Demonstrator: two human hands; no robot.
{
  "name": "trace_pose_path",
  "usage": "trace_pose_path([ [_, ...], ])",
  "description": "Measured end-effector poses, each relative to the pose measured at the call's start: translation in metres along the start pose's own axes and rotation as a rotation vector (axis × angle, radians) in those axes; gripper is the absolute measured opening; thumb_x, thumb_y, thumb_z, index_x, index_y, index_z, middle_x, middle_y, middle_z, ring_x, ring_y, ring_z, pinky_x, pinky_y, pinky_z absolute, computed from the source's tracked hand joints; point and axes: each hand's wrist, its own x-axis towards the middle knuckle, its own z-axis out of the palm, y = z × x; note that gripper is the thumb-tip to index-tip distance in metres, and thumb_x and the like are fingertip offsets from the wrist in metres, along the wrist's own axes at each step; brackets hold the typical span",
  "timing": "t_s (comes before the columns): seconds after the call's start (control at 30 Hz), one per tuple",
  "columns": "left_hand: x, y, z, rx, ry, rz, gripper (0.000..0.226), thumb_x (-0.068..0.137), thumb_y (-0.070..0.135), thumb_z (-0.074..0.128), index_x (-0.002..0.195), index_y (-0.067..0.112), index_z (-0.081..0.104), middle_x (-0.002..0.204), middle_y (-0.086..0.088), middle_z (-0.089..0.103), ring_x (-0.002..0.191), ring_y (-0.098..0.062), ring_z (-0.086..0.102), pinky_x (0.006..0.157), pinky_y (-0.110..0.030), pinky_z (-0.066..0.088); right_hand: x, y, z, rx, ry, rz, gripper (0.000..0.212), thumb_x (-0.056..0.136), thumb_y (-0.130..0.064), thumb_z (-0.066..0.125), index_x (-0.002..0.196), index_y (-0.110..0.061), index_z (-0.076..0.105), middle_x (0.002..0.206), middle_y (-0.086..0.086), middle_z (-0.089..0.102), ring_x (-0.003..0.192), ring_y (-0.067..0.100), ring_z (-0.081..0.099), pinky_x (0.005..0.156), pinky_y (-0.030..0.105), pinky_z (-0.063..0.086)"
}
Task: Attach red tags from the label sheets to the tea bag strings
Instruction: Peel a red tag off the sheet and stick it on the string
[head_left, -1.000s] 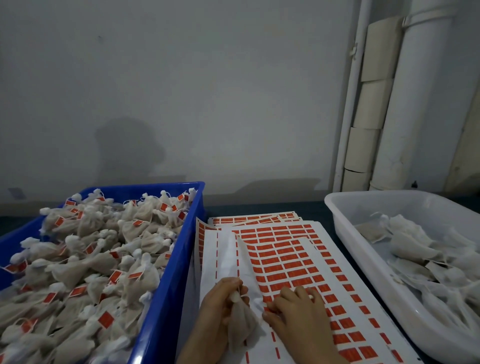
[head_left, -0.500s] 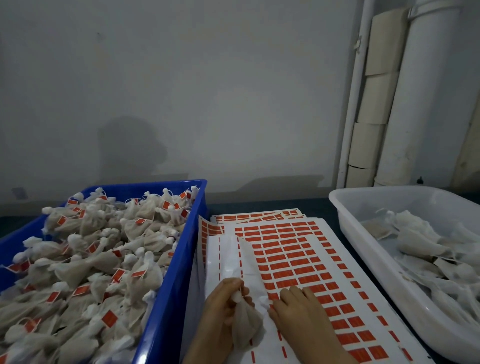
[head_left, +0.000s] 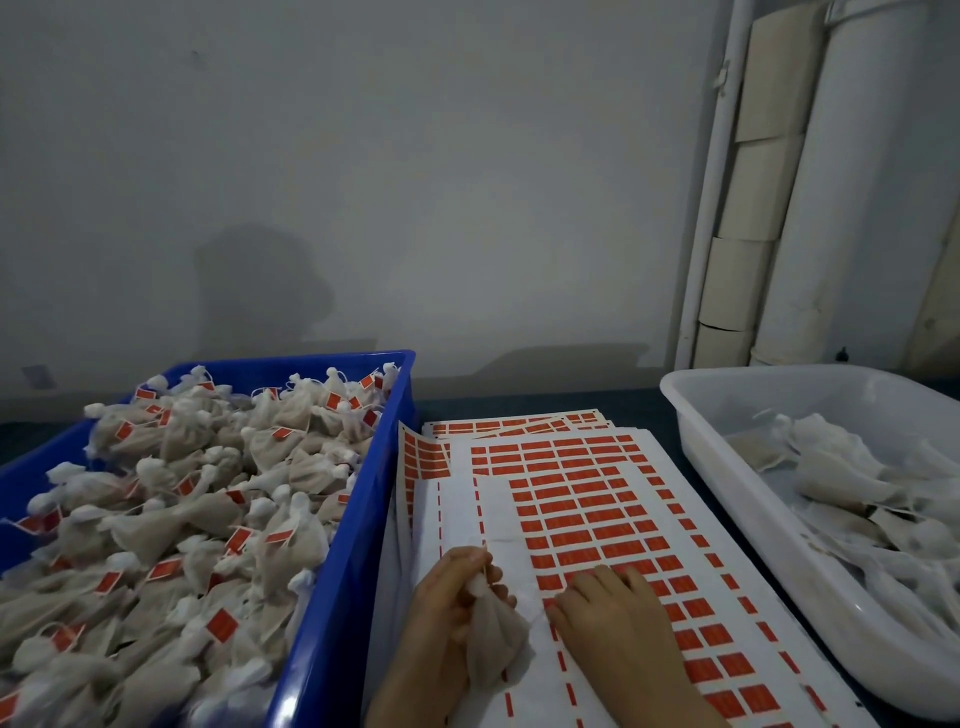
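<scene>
Near bench edge, between blue crate (head_left: 337, 597) and white tub (head_left: 691, 415): left hand (head_left: 447, 603) curled round gathered neck of tea bag (head_left: 493, 644), which looks soft, light, crushable, likely best held at that knot; right hand (head_left: 618, 618) nearly flat, fingertips (head_left: 605, 574) on red tags (head_left: 597, 514) of the label sheet (head_left: 462, 499).

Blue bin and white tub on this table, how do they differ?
The blue bin is heaped to its rim with tea bags; the white tub holds only a loose, low layer. Bags in the blue bin carry red tags; none show on those in the white tub. The blue bin has squarish corners, the white tub rounded ones. Both are open plastic containers flanking the label sheets.
</scene>
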Motion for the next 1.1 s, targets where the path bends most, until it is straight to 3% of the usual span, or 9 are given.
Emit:
trace_pose_path([
  [0.07,-0.001,0.0,-0.001,0.006,0.009,0.015,0.012,0.096,0.013,0.046,0.089,0.007,0.053,0.086,-0.013,0.058,0.074,-0.023,0.055,0.048,-0.027,0.049,0.0,0.005,0.007,0.107,0.04,0.081,0.051,0.089,-0.061,0.037,0.129,-0.032,0.046,0.135,-0.012,0.046,0.125,0.01,0.038,0.111,0.034,0.015],
  [0.23,0.002,-0.003,-0.003,0.077,0.042,0.052,0.016,0.097,0.007,0.041,0.087,0.004,0.053,0.085,-0.014,0.057,0.075,-0.022,0.055,0.052,-0.027,0.052,-0.01,0.002,0.002,0.28,0.106,0.161,0.042,0.083,-0.065,0.043,0.116,-0.041,0.053,0.124,-0.025,0.049,0.113,0.0,0.039,0.106,0.026,0.019],
  [0.47,-0.013,0.0,0.0,0.076,0.024,0.183,0.017,0.096,0.008,0.043,0.086,0.004,0.056,0.08,-0.012,0.06,0.071,-0.022,0.059,0.099,-0.056,0.039,-0.007,-0.003,-0.003,0.157,0.072,0.111,0.041,0.091,-0.057,0.037,0.121,-0.034,0.054,0.128,-0.016,0.052,0.118,0.005,0.043,0.109,0.03,0.016],
  [0.63,-0.006,-0.003,0.003,0.125,0.001,0.15,0.036,0.097,0.01,0.043,0.131,-0.003,0.042,0.131,-0.022,0.049,0.12,-0.037,0.048,0.11,-0.048,0.031,-0.004,-0.006,-0.007,0.02,0.068,0.021,0.045,0.094,-0.052,0.034,0.13,-0.029,0.047,0.135,-0.007,0.05,0.124,0.013,0.044,0.113,0.035,0.014],
  [0.73,-0.005,-0.003,0.0,0.109,0.005,0.135,0.024,0.096,0.01,0.041,0.118,0.0,0.047,0.114,-0.018,0.056,0.099,-0.029,0.059,0.092,-0.032,0.05,-0.004,-0.006,-0.012,-0.016,0.186,-0.073,0.039,0.059,-0.053,0.08,0.089,-0.028,0.073,0.089,-0.006,0.072,0.081,0.013,0.069,0.089,0.04,0.049],
  [0.83,-0.002,-0.005,-0.006,0.075,-0.011,0.095,0.015,0.098,0.01,0.039,0.098,0.005,0.053,0.086,-0.01,0.06,0.07,-0.022,0.062,0.057,-0.027,0.055,-0.005,-0.006,-0.006,-0.006,0.3,-0.1,0.041,0.03,-0.048,0.09,0.06,-0.025,0.073,0.06,-0.007,0.069,0.052,0.012,0.066,0.066,0.036,0.056],
  [0.93,0.005,-0.007,-0.012,0.062,-0.001,0.133,0.015,0.096,0.011,0.045,0.091,0.005,0.058,0.073,-0.006,0.066,0.066,-0.019,0.064,0.057,-0.03,0.055,-0.005,-0.003,-0.002,0.038,0.245,-0.016,0.038,0.044,-0.049,0.087,0.071,-0.026,0.074,0.072,-0.006,0.072,0.065,0.014,0.069,0.076,0.04,0.054],
  [1.03,0.002,-0.006,-0.013,0.026,-0.042,0.054,0.019,0.095,0.017,0.047,0.105,0.003,0.054,0.091,-0.011,0.063,0.079,-0.023,0.06,0.047,-0.024,0.055,-0.004,0.0,0.003,0.124,0.165,0.114,0.035,0.089,-0.053,0.046,0.115,-0.032,0.059,0.119,-0.014,0.06,0.108,0.008,0.055,0.106,0.032,0.03],
  [1.1,0.001,-0.006,-0.012,0.053,-0.032,0.044,0.021,0.09,0.021,0.054,0.106,0.007,0.054,0.098,-0.01,0.063,0.083,-0.023,0.06,0.048,-0.026,0.054,-0.003,0.004,0.005,0.34,0.239,0.256,0.029,0.091,-0.051,0.042,0.109,-0.035,0.058,0.112,-0.017,0.059,0.097,0.001,0.053,0.098,0.019,0.034],
])
